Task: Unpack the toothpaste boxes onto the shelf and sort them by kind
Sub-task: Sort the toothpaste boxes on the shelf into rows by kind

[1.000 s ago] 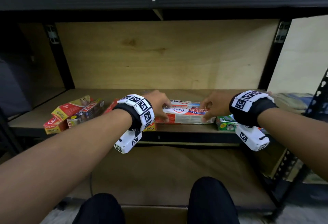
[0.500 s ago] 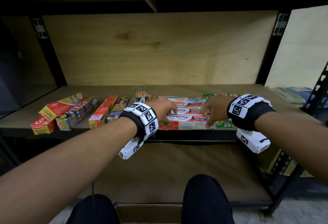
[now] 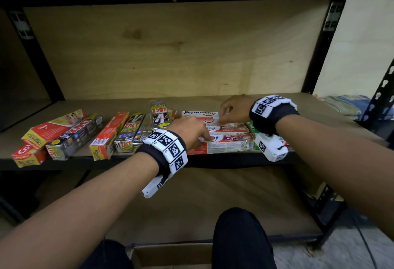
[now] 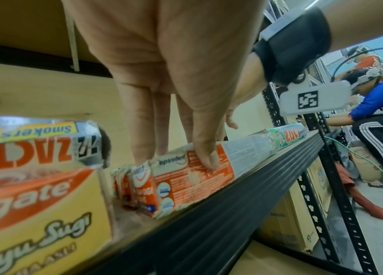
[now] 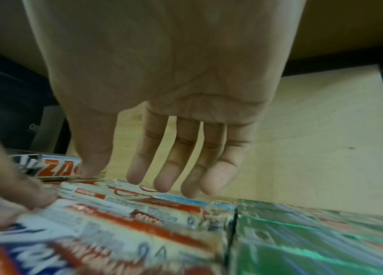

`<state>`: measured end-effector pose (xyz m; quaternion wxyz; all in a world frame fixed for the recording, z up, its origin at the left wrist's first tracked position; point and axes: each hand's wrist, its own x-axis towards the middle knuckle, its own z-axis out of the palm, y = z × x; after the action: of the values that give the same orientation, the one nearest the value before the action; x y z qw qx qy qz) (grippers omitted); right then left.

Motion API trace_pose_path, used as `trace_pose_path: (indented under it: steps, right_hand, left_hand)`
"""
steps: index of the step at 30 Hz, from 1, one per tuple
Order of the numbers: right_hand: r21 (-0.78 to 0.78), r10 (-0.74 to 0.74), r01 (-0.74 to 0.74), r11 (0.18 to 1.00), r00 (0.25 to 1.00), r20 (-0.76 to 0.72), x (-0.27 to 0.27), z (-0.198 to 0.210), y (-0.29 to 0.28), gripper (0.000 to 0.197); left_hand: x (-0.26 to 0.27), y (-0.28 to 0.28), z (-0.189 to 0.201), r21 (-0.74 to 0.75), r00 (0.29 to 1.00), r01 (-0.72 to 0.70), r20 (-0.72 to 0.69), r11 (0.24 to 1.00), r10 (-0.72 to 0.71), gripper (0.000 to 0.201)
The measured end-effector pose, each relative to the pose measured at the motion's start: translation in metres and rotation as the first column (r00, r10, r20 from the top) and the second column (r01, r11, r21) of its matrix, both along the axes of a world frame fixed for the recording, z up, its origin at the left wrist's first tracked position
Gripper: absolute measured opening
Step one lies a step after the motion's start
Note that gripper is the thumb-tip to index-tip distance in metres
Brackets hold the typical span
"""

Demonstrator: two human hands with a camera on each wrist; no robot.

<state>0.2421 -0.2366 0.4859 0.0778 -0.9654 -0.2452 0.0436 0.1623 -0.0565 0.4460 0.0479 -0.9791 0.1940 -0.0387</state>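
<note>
Three white-and-red Pepsodent boxes point(image 3: 226, 141) lie side by side on the wooden shelf point(image 3: 213, 102), right of centre. My left hand point(image 3: 202, 141) rests on their left end; in the left wrist view its straight fingers point(image 4: 141, 148) press on the tops and the thumb lies on the front box point(image 4: 193, 178). My right hand point(image 3: 221, 117) reaches over the rear box with its fingers straight and spread; the fingertips point(image 5: 162, 180) touch or hover just above that box point(image 5: 138, 189). Green Zact boxes point(image 3: 252, 128) lie against the right end of the row.
Left of my hands lie red-and-yellow Colgate boxes point(image 3: 51, 128) and black Zact boxes point(image 3: 132, 132), one Zact box point(image 3: 158, 115) farther back. An open cardboard box point(image 3: 170, 253) sits by my knees. Folded cloth point(image 3: 341, 104) lies far right. Another person point(image 4: 378, 104) crouches beyond the rack.
My right hand has moved back and left, from the right end of the front box onto the rear Pepsodent box. My left hand stays at the left end of the row.
</note>
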Motion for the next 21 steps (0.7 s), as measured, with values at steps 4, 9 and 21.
trace_pose_path:
  steps: [4, 9, 21]
  right_hand:
    - [-0.108, 0.005, -0.008, 0.994, 0.999, -0.034, 0.026, -0.001, 0.021, 0.047]
    - [-0.240, 0.008, -0.036, 0.970, 0.993, -0.117, 0.044, -0.010, 0.036, 0.071]
    - [-0.268, -0.014, -0.017, 0.963, 0.993, -0.113, 0.051, -0.019, 0.043, 0.063]
  left_hand:
    - [0.008, 0.001, -0.002, -0.017, 1.000, -0.025, -0.019, 1.000, 0.025, 0.047]
    - [0.016, 0.005, -0.001, -0.050, 1.000, -0.013, -0.026, 0.999, 0.012, 0.042]
    - [0.020, 0.003, 0.005, -0.037, 0.997, -0.007, -0.077, 0.999, 0.004, 0.040]
